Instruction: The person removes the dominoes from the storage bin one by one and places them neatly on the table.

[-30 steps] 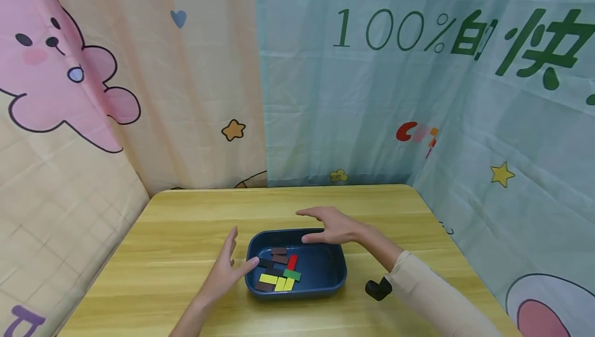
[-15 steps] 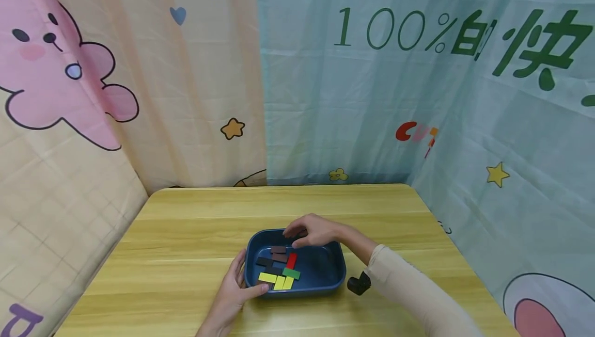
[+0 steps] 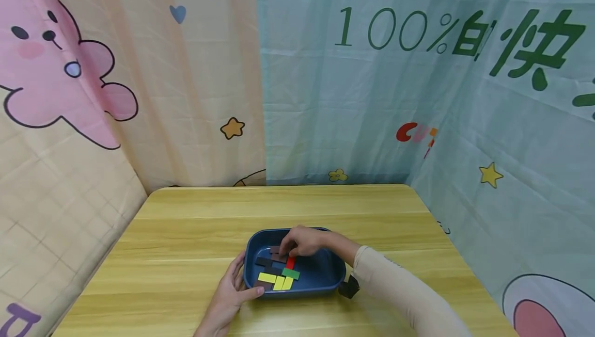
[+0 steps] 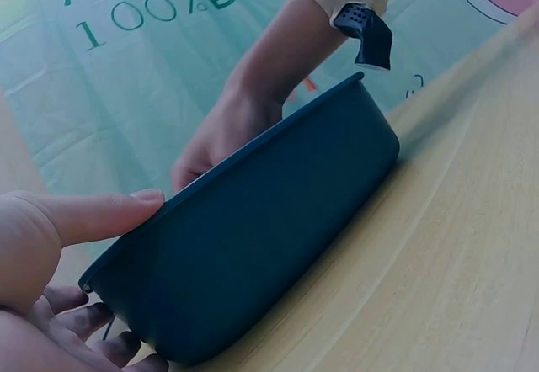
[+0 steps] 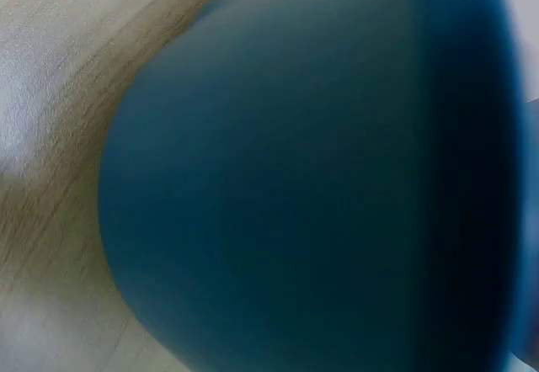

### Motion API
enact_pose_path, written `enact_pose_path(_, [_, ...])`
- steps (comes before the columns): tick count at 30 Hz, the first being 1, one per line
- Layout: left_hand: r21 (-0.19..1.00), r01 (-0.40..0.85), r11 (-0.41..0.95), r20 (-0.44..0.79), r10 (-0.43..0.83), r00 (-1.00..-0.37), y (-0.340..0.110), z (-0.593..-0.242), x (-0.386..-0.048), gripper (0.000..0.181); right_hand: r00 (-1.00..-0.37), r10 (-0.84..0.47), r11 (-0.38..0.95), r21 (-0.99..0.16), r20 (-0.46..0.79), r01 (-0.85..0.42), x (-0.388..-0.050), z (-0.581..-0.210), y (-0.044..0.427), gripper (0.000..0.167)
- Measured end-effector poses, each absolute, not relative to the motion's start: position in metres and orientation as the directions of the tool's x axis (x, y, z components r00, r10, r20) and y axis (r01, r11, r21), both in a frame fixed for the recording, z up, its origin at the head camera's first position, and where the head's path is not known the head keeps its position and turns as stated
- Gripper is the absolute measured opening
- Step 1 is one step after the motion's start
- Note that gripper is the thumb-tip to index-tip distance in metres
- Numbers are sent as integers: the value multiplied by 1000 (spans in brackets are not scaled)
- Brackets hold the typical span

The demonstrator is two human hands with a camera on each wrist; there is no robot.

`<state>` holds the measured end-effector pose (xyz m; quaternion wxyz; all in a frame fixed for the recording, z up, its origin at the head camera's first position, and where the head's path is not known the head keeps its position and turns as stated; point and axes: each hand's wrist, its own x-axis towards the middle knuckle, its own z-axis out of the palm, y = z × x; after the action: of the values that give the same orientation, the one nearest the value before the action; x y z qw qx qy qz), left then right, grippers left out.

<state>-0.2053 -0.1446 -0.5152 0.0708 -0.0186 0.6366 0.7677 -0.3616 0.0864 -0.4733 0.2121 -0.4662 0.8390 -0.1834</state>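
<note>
A dark blue plastic tub [image 3: 321,291] stands on the table, with flat coloured blocks lying in its left half. My left hand [image 3: 228,290] grips the tub's left end, thumb on the rim and fingers round the outside, as the left wrist view also shows. My right hand [image 3: 304,241] reaches down into the tub, its fingertips over the brown blocks [image 3: 278,258] and its thumb by the red block [image 3: 290,262]. A gap shows between thumb and fingers. A green block [image 3: 291,273], yellow blocks [image 3: 267,277] and black blocks [image 3: 273,271] lie nearby.
The wooden table [image 3: 186,223] extends around the tub [image 5: 278,178], whose outer wall fills most of the right wrist view. A black wrist camera [image 3: 349,286] on the right sleeve hangs close to the tub's right end. Printed curtains [image 3: 325,94] enclose the table.
My left hand has moved from beside the tub to grip its left end. My right hand has come down from above the far rim into the tub, over the brown and red blocks.
</note>
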Motion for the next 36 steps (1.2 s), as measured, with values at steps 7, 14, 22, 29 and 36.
enact_pose_path(7, [973,-123,-194,-105,101,-989,-145,-515,-205,104,-477,-855,513,-460,-202,-725,-360,-474,84,21])
enact_pose_path(14, [971,-128,-200,-109,104,-989,-145,-516,-205,103,-474,-857,514,-379,-199,-770,-356,-478,81,19])
enact_pose_path(22, [975,-138,-175,-123,90,-988,-145,-514,-205,103,-484,-848,530,-344,-216,-776,-355,-478,80,13])
enact_pose_path(29, [977,-152,-147,-143,74,-987,-145,-513,-204,103,-496,-837,548,-353,-233,-759,-353,-476,78,10])
enact_pose_path(36, [980,-144,-139,-134,83,-988,-148,-515,-203,103,-520,-830,552,-417,-200,-722,-349,-464,78,14])
